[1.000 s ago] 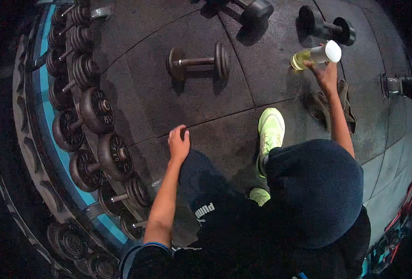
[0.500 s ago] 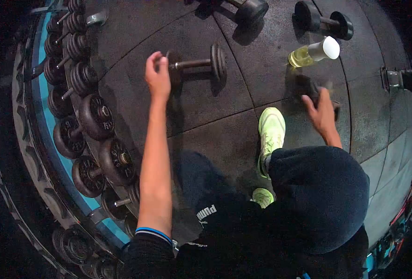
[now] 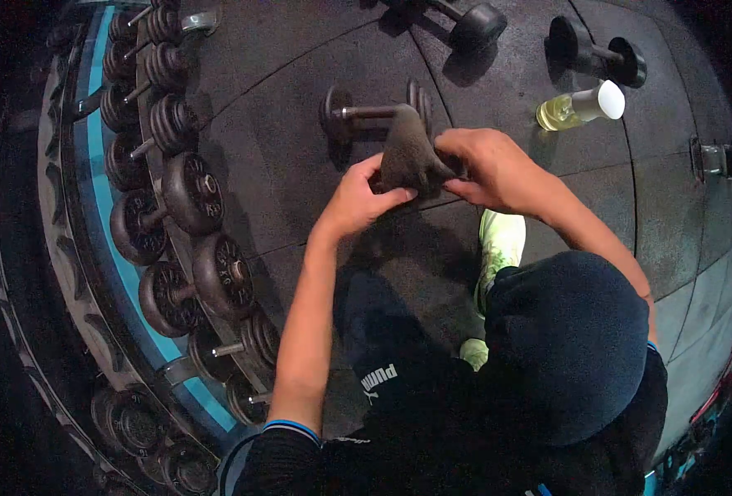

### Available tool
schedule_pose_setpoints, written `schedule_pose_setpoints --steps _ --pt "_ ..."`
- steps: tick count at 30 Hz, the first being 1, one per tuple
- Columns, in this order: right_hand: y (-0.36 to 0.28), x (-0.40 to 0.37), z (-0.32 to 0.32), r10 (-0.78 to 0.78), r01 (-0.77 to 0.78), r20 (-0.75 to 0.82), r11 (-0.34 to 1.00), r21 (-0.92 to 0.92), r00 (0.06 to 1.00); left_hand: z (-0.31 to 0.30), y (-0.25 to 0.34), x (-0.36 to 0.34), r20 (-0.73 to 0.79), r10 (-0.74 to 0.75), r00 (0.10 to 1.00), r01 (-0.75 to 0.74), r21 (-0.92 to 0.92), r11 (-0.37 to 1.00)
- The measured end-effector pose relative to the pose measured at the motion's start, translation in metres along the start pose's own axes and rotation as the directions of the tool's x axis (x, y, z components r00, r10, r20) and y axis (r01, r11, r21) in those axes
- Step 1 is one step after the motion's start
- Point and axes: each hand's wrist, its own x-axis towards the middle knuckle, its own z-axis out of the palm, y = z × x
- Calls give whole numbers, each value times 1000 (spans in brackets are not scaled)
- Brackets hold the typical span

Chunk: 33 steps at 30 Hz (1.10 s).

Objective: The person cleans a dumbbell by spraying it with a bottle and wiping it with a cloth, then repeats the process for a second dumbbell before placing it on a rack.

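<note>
A dark grey cloth (image 3: 413,153) is bunched up between my two hands, above the floor. My left hand (image 3: 364,197) is closed on its left side, with the thumb across the lower edge. My right hand (image 3: 490,165) pinches the right side of the cloth, its fingertips partly hidden. Just beyond the cloth, a dumbbell (image 3: 374,111) lies on the dark floor mats, its right end partly covered from view. Off to the right stands a clear bottle (image 3: 577,107) of yellowish liquid with a white cap.
A rack (image 3: 93,149) with a blue strip and several dumbbells (image 3: 191,194) runs along the left side. Two more dumbbells, one at the top (image 3: 473,26) and one at the upper right (image 3: 599,54), lie on the floor. My bright yellow-green shoe (image 3: 501,240) is below my right hand.
My right hand has come up and left from the floor with the dark cloth. My left hand has left the dumbbell's end, moved nearer me and taken hold of the cloth.
</note>
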Motion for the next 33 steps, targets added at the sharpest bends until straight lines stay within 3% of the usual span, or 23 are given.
schedule_pose_setpoints --steps 1,4,5,7,8,9,11,13,14,16,17,18,20,24,27,29,31,33 --pt "3 2 -1 33 -29 54 997 -70 998 -1 10 -4 -41 -40 998 43 67 997" --pt "8 11 -11 44 -42 121 999 -21 992 -3 6 -12 -260 180 949 -120 232 965" --pt "10 12 -13 -10 10 84 1000 -3 996 -5 3 -15 -271 158 949 -117 161 980" --pt "9 22 -14 37 -40 36 997 65 999 -9 -2 -20 -289 120 950 -119 22 993" --pt "9 29 -15 60 -61 12 993 98 998 -8 -2 -22 -280 140 950 -114 106 988" --pt "13 39 -8 -58 83 -117 969 231 992 -6 5 -28 -271 156 950 -107 189 976" --pt "19 55 6 -102 116 -55 873 474 993 2 14 -36 -314 253 915 -137 347 928" --pt "42 73 17 -284 102 215 791 603 934 11 19 -39 -389 358 849 -178 428 886" --pt "48 70 22 -252 12 305 788 615 918 11 20 -41 -422 378 824 -186 429 884" --pt "39 68 22 -194 -169 482 772 612 854 -3 19 -44 -490 278 826 -167 259 952" --pt "33 60 17 -131 -204 493 797 569 860 -7 12 -43 -563 375 736 -219 327 919" --pt "27 54 13 -119 -205 493 807 554 862 -10 15 -46 -594 343 728 -221 271 937" --pt "22 46 10 -91 -214 496 825 523 863 -17 12 -51 -520 406 752 -223 379 898" --pt "28 49 6 -95 -300 681 848 438 726 -6 18 -59 -497 291 817 -182 257 949" --pt "36 51 9 6 -273 488 835 478 873 -12 10 -60 -496 247 833 -267 31 963" --pt "45 65 25 180 -206 100 887 414 979 -22 11 -54 -565 245 788 -275 32 961" --pt "44 89 48 253 -147 -285 927 346 924 -42 8 -46 -600 237 764 -197 132 971" --pt "32 121 79 252 -88 -604 953 289 756 -63 2 -26 -570 131 811 -175 -22 984"
